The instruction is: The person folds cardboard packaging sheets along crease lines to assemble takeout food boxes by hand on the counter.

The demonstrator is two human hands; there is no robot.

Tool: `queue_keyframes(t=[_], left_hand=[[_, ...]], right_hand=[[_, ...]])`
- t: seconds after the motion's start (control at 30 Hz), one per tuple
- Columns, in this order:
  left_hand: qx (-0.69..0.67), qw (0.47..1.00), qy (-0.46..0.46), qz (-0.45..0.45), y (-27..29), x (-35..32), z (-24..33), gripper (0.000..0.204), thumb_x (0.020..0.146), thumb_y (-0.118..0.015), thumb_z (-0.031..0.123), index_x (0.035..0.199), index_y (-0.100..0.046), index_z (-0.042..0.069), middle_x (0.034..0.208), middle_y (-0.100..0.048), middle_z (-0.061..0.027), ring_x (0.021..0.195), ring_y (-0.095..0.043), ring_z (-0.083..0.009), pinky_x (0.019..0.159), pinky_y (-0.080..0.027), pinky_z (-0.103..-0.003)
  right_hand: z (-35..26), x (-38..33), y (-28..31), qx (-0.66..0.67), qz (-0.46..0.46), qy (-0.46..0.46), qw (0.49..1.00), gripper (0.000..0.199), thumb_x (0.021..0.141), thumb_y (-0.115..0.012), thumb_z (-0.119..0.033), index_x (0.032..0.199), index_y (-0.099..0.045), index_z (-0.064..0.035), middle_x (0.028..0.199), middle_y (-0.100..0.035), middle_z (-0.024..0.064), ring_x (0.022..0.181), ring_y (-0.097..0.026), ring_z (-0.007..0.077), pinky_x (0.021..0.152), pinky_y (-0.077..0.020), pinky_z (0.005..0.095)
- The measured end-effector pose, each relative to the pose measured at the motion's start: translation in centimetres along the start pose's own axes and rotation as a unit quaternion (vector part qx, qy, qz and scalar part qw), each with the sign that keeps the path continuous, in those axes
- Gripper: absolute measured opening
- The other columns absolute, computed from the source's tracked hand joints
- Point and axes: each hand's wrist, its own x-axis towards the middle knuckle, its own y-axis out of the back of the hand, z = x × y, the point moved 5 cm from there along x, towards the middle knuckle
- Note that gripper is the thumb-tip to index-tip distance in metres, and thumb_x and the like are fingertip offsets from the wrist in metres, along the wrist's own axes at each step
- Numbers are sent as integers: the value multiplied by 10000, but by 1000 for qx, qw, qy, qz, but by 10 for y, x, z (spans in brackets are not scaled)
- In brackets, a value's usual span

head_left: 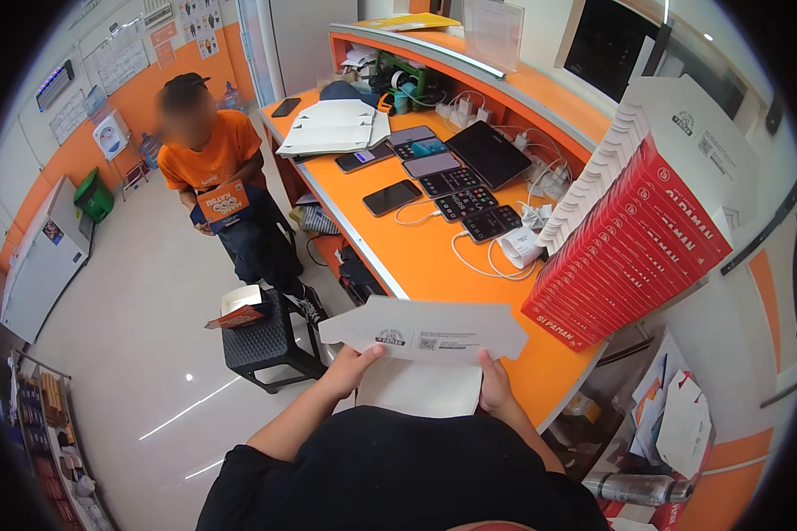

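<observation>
Both hands hold a flat white carton blank (423,332) at chest height, over the near end of the orange counter (416,265). Left hand (352,367) grips the blank's lower left edge, thumb on top and fingers curled under, pinching the card. Right hand (494,382) grips the lower right edge the same way, thumb up against the panel. The blank's upper panel carries a small round logo and a dark printed strip near its middle; a plain lower flap hangs toward the body.

On the counter to the right: a leaning stack of flat cartons (633,239), red-faced with white lettering and white edges. Mid-counter: a row of phones (452,181) and a dark tablet (490,152), white cables trailing. Further back: a pile of white blanks (332,128).

To the left, a person in an orange shirt (208,150) holds an orange box (222,202). Another open orange box (239,308) sits on a black stool (264,341). Back-left wall: white posters (115,62) on orange paint, with a green bin (93,196) below.
</observation>
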Motion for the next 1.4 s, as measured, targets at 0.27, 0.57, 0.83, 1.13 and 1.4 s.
queue_keyframes(t=[0.27, 0.57, 0.83, 1.13, 1.4], left_hand=[[17, 994, 32, 98, 2, 1, 3, 435, 866, -550, 271, 1150, -491, -53, 1119, -553, -115, 1034, -496, -174, 897, -373, -293], [71, 985, -8, 157, 9, 0, 3, 436, 843, -580, 302, 1092, -539, -54, 1050, -594, -120, 979, -539, -181, 849, -410, -298], [30, 981, 41, 189, 16, 8, -11, 506, 862, -536, 371, 1128, -511, -59, 1103, -564, -138, 1022, -511, -186, 884, -385, -301], [31, 966, 6, 256, 33, -8, -21, 510, 867, -528, 355, 1177, -475, -46, 1136, -545, -151, 1061, -495, -202, 909, -368, -307], [47, 966, -8, 254, 28, -11, -15, 498, 853, -553, 334, 1163, -469, -46, 1125, -547, -152, 1053, -504, -211, 900, -377, -312]], right_hand=[[-8, 10, -23, -89, 120, 11, 989, 405, 890, -489, -135, 1224, -362, 56, 1182, -490, 140, 1089, -468, 193, 926, -367, 308], [-9, 30, -24, -77, 136, 72, 985, 440, 842, -472, -13, 1246, -310, 49, 1192, -461, 151, 1087, -468, 212, 925, -370, 318], [-4, 38, -19, -107, 125, 121, 979, 395, 840, -475, -23, 1206, -363, 76, 1167, -483, 146, 1071, -477, 212, 925, -366, 327], [17, 58, -24, -155, 83, 81, 981, 436, 863, -486, -77, 1249, -338, 61, 1213, -455, 138, 1118, -439, 212, 962, -320, 325], [46, 50, -12, -62, 89, -74, 991, 514, 879, -524, -264, 1270, -358, 27, 1246, -448, 124, 1128, -438, 226, 954, -328, 340]])
